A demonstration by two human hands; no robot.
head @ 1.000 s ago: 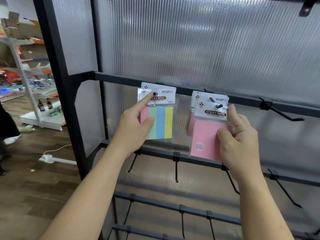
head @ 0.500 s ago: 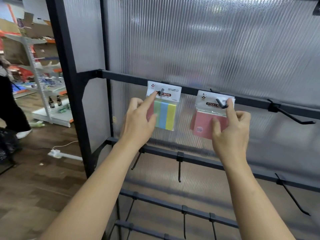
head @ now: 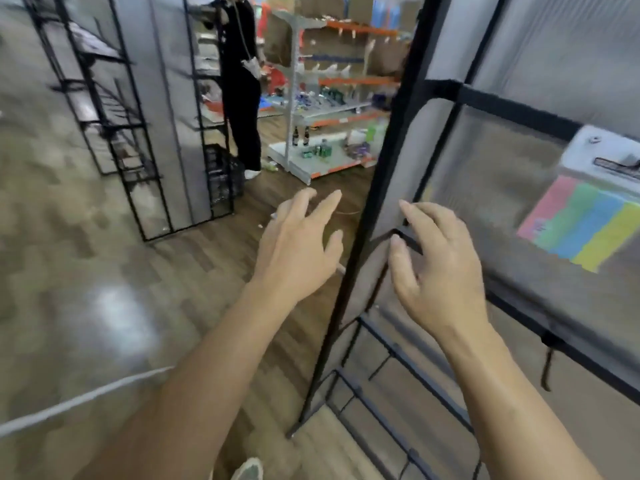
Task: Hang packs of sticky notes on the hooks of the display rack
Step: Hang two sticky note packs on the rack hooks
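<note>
- Brown wood floor runs from near to far. It is shiny in spots, and a white cable lies on it at the near left.
- Far off stands a shop shelf with bottles and small things. A person in black stands beside it. More black racks stand on the far left.
- On the right is the display rack, made of black bars with a cloudy, ribbed wall behind.
- One pack of sticky notes hangs at the right edge, under the top bar. It has pink, green, blue and yellow stripes. It dangles by its white top card, flat to the front, so shoppers can see it. That one looks done.
- The left hand is over the floor, left of the rack's post. Its fingers are spread wide and hold nothing.
- The right hand is in front of the rack's left side, well apart from the pack. Its fingers are loose, a bit bent, and hold nothing.
- Both hands are free, likely to fetch more packs. An empty hook sticks out lower down.
</note>
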